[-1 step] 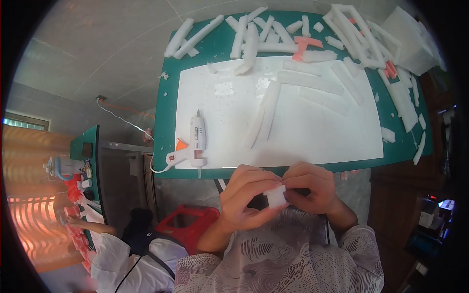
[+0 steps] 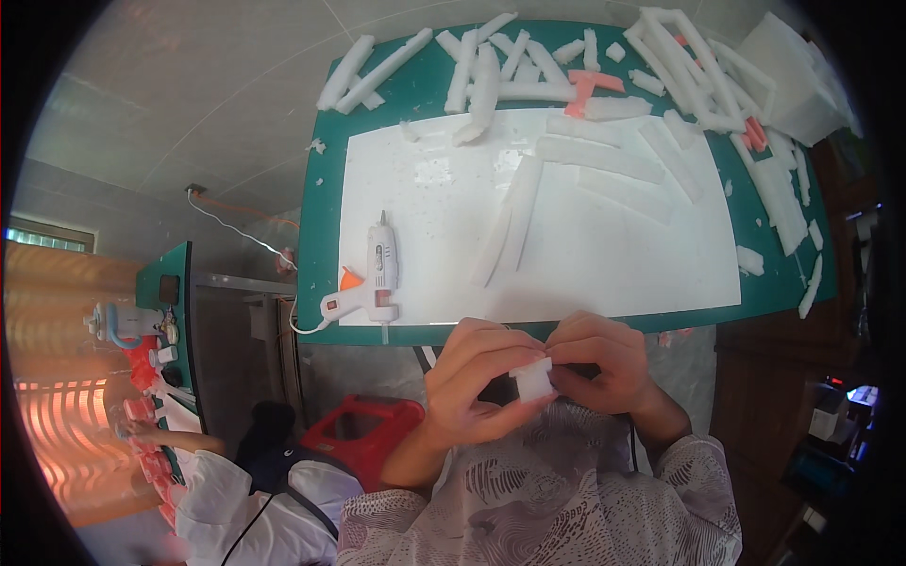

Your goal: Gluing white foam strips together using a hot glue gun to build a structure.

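Just off the table's near edge, my left hand (image 2: 477, 377) grips a small white foam piece (image 2: 533, 380) between the thumb below and the fingers above. My right hand (image 2: 604, 363) is closed beside it, its fingertips pinched at the piece's upper right edge. The far side of the foam is hidden by my fingers. A white hot glue gun (image 2: 380, 264) with an orange trigger lies on the white board (image 2: 623, 269), left of my hands. Long white foam strips (image 2: 604, 158) rest on the board's upper middle and right.
Several foam strips and scraps (image 2: 486, 90) line the far edge of the green table (image 2: 326, 236). Among them lie pink pieces (image 2: 587, 92), and a large foam block (image 2: 797, 80) stands at the far right. A red stool (image 2: 363, 434) and a co-worker's sleeve (image 2: 212, 491) are at left.
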A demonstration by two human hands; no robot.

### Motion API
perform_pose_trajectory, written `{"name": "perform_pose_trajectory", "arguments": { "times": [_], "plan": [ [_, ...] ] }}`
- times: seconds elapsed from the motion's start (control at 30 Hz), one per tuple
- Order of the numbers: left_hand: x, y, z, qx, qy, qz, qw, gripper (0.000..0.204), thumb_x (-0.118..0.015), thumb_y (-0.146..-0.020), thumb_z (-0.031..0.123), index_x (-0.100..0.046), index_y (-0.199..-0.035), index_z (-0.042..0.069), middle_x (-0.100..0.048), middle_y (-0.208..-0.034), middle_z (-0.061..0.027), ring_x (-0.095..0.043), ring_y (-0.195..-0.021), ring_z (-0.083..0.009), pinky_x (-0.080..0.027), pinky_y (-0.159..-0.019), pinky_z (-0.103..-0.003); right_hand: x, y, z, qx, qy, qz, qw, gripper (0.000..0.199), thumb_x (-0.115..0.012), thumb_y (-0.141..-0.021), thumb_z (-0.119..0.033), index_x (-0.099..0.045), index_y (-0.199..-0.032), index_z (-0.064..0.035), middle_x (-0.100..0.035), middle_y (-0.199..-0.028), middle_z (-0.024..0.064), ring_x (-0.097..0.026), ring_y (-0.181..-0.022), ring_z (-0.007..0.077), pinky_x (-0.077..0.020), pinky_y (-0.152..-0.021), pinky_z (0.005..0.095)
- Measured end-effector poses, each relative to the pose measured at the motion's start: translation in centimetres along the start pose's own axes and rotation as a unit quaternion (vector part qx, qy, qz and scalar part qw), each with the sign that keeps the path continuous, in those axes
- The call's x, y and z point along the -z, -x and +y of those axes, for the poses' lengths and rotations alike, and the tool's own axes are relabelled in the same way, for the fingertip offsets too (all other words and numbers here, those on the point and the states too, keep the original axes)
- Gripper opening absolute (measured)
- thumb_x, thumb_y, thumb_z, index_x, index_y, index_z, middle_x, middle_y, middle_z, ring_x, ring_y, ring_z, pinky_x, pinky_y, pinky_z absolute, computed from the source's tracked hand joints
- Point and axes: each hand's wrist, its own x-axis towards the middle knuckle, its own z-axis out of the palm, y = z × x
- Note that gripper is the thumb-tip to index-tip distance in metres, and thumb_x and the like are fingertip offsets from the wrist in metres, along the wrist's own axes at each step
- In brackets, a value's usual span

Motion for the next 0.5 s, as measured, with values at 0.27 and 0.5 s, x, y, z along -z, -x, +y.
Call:
{"name": "perform_pose_trajectory", "arguments": {
  "times": [0.27,0.5],
  "plan": [
    [0.1,0.0,-0.3,0.014,0.015,-0.011,1.000,0.039,-0.082,-0.063,0.005,-0.068,-0.099,-0.001,-0.070,-0.097,-0.0133,-0.064,-0.085,-0.0261,-0.049,-0.075,-0.033,0.0,0.0,-0.1,-0.017,-0.019,0.001,1.000,0.026,-0.077,-0.074,0.006,-0.068,-0.097,-0.0021,-0.068,-0.091,0.0103,-0.066,-0.075,0.0208,-0.0533,-0.063,0.0288],
    [-0.3,0.1,-1.2,0.080,0.069,-0.028,0.994,0.059,-0.089,-0.065,0.025,-0.066,-0.112,0.000,-0.068,-0.108,-0.0128,-0.061,-0.093,-0.0250,-0.048,-0.077,-0.032,0.0,0.5,0.4,-0.138,-0.048,0.026,0.989,0.022,-0.076,-0.077,0.002,-0.066,-0.096,-0.0022,-0.067,-0.087,0.0095,-0.066,-0.076,0.0180,-0.0524,-0.067,0.0280]
  ]
}}
